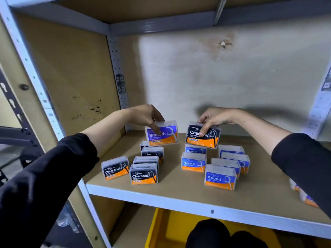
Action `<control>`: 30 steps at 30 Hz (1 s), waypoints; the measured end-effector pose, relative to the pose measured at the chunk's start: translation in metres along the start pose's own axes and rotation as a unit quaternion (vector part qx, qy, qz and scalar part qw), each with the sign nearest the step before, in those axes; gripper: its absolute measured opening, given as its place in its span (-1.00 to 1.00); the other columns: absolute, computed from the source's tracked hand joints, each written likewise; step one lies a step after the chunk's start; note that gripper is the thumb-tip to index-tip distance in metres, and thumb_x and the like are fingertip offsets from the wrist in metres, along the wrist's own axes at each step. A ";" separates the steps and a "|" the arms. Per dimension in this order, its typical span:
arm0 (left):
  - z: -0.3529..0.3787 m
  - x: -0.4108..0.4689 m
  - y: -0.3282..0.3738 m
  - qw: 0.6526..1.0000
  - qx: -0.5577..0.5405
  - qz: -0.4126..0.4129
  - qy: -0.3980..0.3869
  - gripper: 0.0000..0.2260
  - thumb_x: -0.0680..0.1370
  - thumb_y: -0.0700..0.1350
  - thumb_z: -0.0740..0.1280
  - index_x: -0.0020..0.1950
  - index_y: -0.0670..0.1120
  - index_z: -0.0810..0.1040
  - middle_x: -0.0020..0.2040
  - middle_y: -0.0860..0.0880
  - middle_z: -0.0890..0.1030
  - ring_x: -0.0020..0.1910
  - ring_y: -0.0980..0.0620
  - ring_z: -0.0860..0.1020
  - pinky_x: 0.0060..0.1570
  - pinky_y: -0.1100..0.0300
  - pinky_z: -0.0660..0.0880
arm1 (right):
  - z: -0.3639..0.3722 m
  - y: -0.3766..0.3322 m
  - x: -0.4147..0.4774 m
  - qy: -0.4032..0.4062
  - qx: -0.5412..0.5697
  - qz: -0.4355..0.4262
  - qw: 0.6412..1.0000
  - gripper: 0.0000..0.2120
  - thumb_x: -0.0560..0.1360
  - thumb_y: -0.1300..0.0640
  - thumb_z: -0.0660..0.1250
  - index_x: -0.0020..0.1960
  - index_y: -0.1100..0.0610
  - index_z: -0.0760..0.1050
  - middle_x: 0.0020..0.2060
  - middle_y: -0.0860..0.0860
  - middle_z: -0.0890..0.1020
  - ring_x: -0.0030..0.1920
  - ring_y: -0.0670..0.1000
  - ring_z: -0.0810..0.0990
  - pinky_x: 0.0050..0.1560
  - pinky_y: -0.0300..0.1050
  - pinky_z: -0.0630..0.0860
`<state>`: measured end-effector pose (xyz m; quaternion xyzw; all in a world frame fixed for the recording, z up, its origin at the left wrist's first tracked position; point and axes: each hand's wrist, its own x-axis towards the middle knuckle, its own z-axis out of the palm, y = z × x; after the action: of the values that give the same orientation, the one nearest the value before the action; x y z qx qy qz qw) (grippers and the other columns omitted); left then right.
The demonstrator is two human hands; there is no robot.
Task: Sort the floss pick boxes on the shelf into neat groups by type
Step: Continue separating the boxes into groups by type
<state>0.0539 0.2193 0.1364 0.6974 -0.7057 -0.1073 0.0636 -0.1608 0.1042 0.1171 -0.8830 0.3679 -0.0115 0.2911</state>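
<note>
My left hand [146, 116] grips a purple "Smooth" floss box [164, 134] by its top, held above the back of the shelf board [179, 187]. My right hand [213, 119] grips a black "Charcoal" box [206, 138], lifted over the blue group. Several black Charcoal boxes [143, 174] stand in rows on the left part of the shelf. Several blue "Round" boxes [220, 178] stand in rows on the right part. Both held boxes face me upright.
Two or three more boxes [304, 196] lie at the far right shelf edge, partly hidden by my right sleeve. A yellow bin [166, 228] sits on the level below. Metal uprights [118, 72] and the upper shelf bound the space.
</note>
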 end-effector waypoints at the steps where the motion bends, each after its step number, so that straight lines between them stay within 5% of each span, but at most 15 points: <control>1: -0.001 -0.003 -0.001 1.000 0.006 -0.002 0.001 -0.60 0.44 -0.11 0.43 0.25 -0.15 0.53 0.18 -0.07 0.61 -0.03 0.07 0.53 -0.15 0.42 0.42 | 0.004 -0.005 0.000 -0.003 -0.001 -0.004 1.000 -0.71 0.41 0.21 0.41 0.11 0.26 0.53 -0.10 0.12 0.64 -0.23 -0.06 0.62 -0.29 -0.36 0.55; 14: -0.008 -0.039 -0.024 0.997 0.055 -0.050 0.008 -0.59 0.44 -0.11 0.43 0.26 -0.17 0.51 0.20 -0.10 0.61 0.00 0.05 0.53 0.03 0.22 0.45 | 0.106 -0.053 0.025 -0.044 -0.159 -0.057 0.985 -0.55 0.33 0.18 0.48 0.18 0.24 0.51 0.13 0.14 0.60 0.11 0.14 0.55 -0.11 -0.17 0.38; 19: -0.009 -0.045 -0.032 0.996 0.064 -0.065 0.012 -0.60 0.45 -0.11 0.42 0.26 -0.16 0.51 0.21 -0.10 0.60 0.12 -0.03 0.57 0.10 0.16 0.47 | 0.149 -0.056 0.044 -0.063 -0.201 -0.090 0.973 -0.69 0.31 0.19 0.47 -0.16 0.40 0.45 -0.16 0.33 0.52 -0.19 0.05 0.39 -0.39 -0.19 0.18; 22: -0.009 -0.047 -0.037 0.996 0.059 -0.068 0.013 -0.61 0.44 -0.11 0.42 0.25 -0.16 0.52 0.20 -0.10 0.61 0.02 0.04 0.54 0.02 0.21 0.46 | 0.164 -0.054 0.051 -0.072 -0.191 -0.103 0.973 -0.64 0.30 0.22 0.47 -0.03 0.44 0.47 -0.04 0.30 0.58 -0.08 0.17 0.51 -0.28 -0.18 0.27; 25: -0.008 -0.048 -0.041 0.996 0.052 -0.074 0.010 -0.60 0.45 -0.11 0.41 0.27 -0.17 0.50 0.21 -0.11 0.59 0.04 0.04 0.53 -0.08 0.30 0.44 | 0.167 -0.053 0.048 -0.059 -0.185 -0.129 0.972 -0.54 0.34 0.22 0.45 0.19 0.29 0.40 0.16 0.17 0.51 -0.02 0.00 0.38 -0.30 -0.26 0.27; 27: -0.006 -0.048 -0.042 0.996 0.049 -0.077 0.006 -0.59 0.46 -0.12 0.41 0.28 -0.17 0.48 0.22 -0.11 0.59 0.08 0.02 0.55 0.02 0.26 0.44 | 0.168 -0.048 0.049 -0.051 -0.180 -0.144 0.972 -0.57 0.36 0.23 0.44 0.16 0.22 0.37 0.18 0.15 0.48 -0.02 -0.04 0.31 -0.34 -0.37 0.19; 30: -0.004 -0.047 -0.043 0.996 0.049 -0.078 0.005 -0.58 0.46 -0.11 0.41 0.29 -0.17 0.48 0.22 -0.11 0.59 0.15 -0.04 0.56 0.08 0.21 0.45 | 0.172 -0.042 0.048 -0.032 -0.189 -0.157 0.969 -0.57 0.36 0.22 0.43 0.17 0.22 0.37 0.18 0.15 0.47 -0.01 -0.02 0.34 -0.27 -0.27 0.26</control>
<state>0.0972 0.2655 0.1323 0.7531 -0.6532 -0.0744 0.0243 -0.0584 0.1831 -0.0131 -0.9686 0.2108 0.0411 0.1248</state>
